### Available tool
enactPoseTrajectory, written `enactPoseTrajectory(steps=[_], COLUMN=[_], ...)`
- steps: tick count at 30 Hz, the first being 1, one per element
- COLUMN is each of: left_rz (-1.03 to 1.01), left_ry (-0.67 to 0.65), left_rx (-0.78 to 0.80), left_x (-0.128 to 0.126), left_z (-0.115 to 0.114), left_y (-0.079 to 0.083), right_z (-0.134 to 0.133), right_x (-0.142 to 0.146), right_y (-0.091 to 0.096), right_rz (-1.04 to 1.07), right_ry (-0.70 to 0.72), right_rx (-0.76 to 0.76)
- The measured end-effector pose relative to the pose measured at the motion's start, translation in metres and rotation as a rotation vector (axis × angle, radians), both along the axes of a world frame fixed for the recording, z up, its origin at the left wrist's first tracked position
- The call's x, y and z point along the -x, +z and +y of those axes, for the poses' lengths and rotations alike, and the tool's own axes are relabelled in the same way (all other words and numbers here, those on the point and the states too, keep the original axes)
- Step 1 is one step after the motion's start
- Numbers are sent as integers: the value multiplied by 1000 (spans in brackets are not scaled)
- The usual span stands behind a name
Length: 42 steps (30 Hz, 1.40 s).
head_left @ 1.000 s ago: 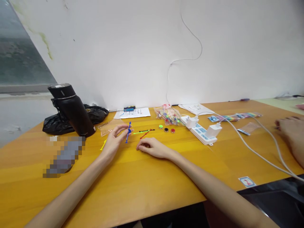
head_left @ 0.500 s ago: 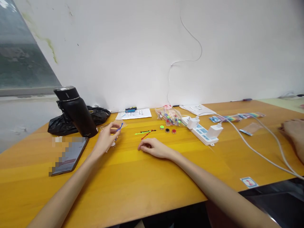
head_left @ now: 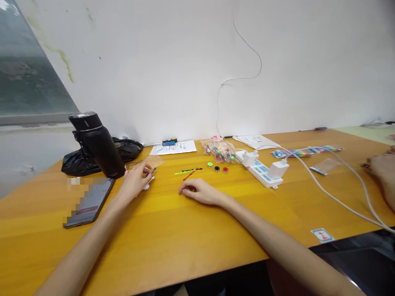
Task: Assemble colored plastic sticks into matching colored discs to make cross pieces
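Observation:
My left hand (head_left: 135, 180) is closed at the fingertips around a small blue arrow-shaped piece (head_left: 153, 170), low over the table. Close by its fingers lies a white round piece (head_left: 146, 187), partly covered by the hand. Fingers curled in, my right hand (head_left: 199, 190) rests on the table; whatever may be under them is hidden. Just beyond it are a green arrow-shaped piece (head_left: 182, 172), a black one (head_left: 197, 169) and a red one (head_left: 187, 176). Green (head_left: 210, 164), black (head_left: 217, 168) and red (head_left: 225, 169) round pieces sit in a row to their right.
A black bottle (head_left: 100, 144) and a phone (head_left: 92, 205) flank my left arm. Behind are a screwdriver (head_left: 169, 142), paper (head_left: 182, 147) and a bag of coloured parts (head_left: 217, 150). A power strip (head_left: 262, 174) with cables stands right, before another person's hand (head_left: 382, 170).
My left hand has moved slightly left and lowered the blue arrow-shaped piece towards the table. More of the clear bag behind it shows. My right hand has stayed put.

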State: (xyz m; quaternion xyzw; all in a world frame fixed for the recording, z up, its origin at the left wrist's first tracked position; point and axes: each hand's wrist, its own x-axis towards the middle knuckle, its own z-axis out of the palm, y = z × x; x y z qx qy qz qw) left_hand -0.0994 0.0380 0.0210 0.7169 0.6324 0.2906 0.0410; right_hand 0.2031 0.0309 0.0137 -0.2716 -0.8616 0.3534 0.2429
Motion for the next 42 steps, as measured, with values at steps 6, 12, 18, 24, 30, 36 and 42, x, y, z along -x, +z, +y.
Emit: enactPoseTrajectory(steps=[6, 12, 18, 24, 30, 36, 42], left_rz=[-93, -54, 5, 178, 43, -248, -676], left_ry=[-39, -45, -41, -47, -328, -483, -601], left_rx=[35, 53, 39, -140, -190, 38, 380], left_x=[-2, -3, -1, -16, -47, -79, -94], left_z=[1, 1, 0, -8, -23, -40, -41], left_y=[0, -3, -3, 10, 16, 4, -15], right_z=[0, 2, 15, 28, 34, 23, 3], right_x=[0, -1, -13, -36, -48, -35, -4], right_y=[0, -4, -6, -6, -7, 9, 5], right_rz=[7, 6, -88, -418, -583, -206, 100], right_ry=[1, 1, -319, -717, -703, -505, -157], right_rx=[9, -4, -383, -706, -699, -542, -100])
